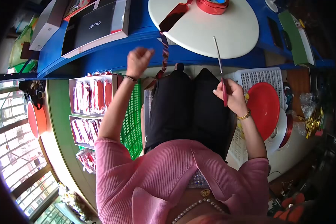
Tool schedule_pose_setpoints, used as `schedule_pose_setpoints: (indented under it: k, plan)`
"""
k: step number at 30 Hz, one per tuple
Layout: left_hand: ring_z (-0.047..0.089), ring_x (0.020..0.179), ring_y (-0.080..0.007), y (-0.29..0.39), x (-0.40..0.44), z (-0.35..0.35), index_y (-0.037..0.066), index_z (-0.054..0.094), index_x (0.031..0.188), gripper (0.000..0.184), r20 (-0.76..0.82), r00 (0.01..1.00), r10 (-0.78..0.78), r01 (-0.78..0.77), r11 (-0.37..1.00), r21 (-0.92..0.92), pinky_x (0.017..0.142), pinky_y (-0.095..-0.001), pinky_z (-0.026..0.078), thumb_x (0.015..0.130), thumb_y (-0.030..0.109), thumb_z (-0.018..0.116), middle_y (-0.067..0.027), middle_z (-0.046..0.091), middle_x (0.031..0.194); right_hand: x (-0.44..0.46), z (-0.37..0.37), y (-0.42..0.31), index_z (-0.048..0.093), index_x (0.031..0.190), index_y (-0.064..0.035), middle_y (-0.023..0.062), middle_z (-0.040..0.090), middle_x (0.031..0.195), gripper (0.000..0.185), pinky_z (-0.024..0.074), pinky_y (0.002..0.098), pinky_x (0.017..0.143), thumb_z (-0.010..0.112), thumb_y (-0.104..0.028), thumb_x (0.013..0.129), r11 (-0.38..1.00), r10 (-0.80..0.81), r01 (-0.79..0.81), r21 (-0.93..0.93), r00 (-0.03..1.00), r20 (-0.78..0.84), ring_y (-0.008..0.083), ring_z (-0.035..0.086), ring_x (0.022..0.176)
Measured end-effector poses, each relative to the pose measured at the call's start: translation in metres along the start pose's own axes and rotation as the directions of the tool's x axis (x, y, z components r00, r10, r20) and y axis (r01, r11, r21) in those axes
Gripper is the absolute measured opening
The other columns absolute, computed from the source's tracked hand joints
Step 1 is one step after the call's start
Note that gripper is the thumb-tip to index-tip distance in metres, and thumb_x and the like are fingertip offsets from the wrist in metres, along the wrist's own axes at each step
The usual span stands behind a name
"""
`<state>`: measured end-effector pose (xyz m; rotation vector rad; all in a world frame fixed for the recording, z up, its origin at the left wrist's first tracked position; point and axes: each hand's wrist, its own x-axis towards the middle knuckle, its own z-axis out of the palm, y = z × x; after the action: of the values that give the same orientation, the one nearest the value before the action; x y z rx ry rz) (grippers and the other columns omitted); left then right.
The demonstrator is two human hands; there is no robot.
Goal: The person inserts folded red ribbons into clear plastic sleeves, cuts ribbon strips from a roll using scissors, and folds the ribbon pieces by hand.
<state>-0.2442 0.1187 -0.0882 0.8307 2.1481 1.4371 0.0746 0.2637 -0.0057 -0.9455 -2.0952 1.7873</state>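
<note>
My right hand is wrapped round the dark red handle of a pair of scissors. Their thin silver blades look closed and point away from me, the tip over the edge of a white round board. My left hand is raised left of the board, its fingers curled together; anything inside them is hidden. A dark red ribbon lies across the board, and a twisted length of it hangs over the front edge, right of my left hand and apart from it. A red ribbon roll sits on the board.
The board stands on a blue table with an OLAY box at left and a green box at right. Beside my legs are a green basket, boxes of wrapped red pieces, a white basket and a red basin.
</note>
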Motion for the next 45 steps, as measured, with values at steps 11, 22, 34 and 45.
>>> schedule_pose_setpoints:
  k: [11, 22, 34, 45]
  plan:
    - [0.049, 0.105, -0.0367, -0.023, 0.007, 0.089, -0.001, 0.038, 0.122, 0.074, -0.254, 0.937, 0.238, -0.136, 0.922, 0.362, 0.090, -0.0393, 0.042, 0.064, 0.025, 0.076, -0.0216, 0.051, 0.111, -0.023, 0.039, 0.007, 0.053, 0.077, -0.0043, -0.0031, 0.052, 0.066, 0.017, 0.0390, 0.0180, 0.054, 0.069, -0.004, 0.073, 0.997, 0.064, -0.062, -0.035, 0.997, 0.036, 0.0030, 0.047, 0.058]
    - [0.065, 0.075, -0.0218, 0.020, -0.015, 0.016, -0.001, 0.054, 0.102, 0.019, 0.580, 0.812, -0.064, 0.488, 0.619, -0.615, 0.067, -0.0284, 0.051, 0.087, -0.001, 0.042, -0.0132, 0.062, 0.093, -0.007, 0.050, 0.024, 0.053, 0.081, -0.0040, -0.0010, 0.053, 0.067, 0.011, 0.0442, 0.0202, 0.056, 0.064, -0.005, 0.079, 0.970, 0.237, -0.241, 0.025, 0.965, 0.115, 0.0063, 0.052, 0.057]
    - [0.064, 0.077, -0.0190, 0.051, 0.019, -0.027, 0.001, 0.050, 0.110, 0.025, 0.746, 0.665, 0.037, 0.460, 0.767, -0.448, 0.076, -0.0268, 0.047, 0.093, 0.020, 0.047, -0.0142, 0.066, 0.082, 0.039, 0.046, 0.017, 0.047, 0.081, -0.0080, -0.0019, 0.047, 0.072, 0.018, 0.0396, 0.0184, 0.057, 0.063, -0.014, 0.083, 0.972, 0.152, -0.217, 0.089, 0.873, 0.463, 0.0068, 0.045, 0.064]
    - [0.064, 0.066, -0.0162, 0.045, 0.009, -0.027, -0.001, 0.053, 0.100, 0.016, 0.723, 0.689, -0.049, 0.556, 0.676, -0.483, 0.060, -0.0242, 0.050, 0.090, 0.010, 0.048, -0.0122, 0.065, 0.076, 0.062, 0.054, 0.000, 0.050, 0.080, -0.0037, -0.0022, 0.049, 0.067, 0.018, 0.0409, 0.0185, 0.057, 0.067, -0.011, 0.078, 0.972, 0.197, -0.108, -0.211, 0.863, 0.466, 0.0040, 0.046, 0.064]
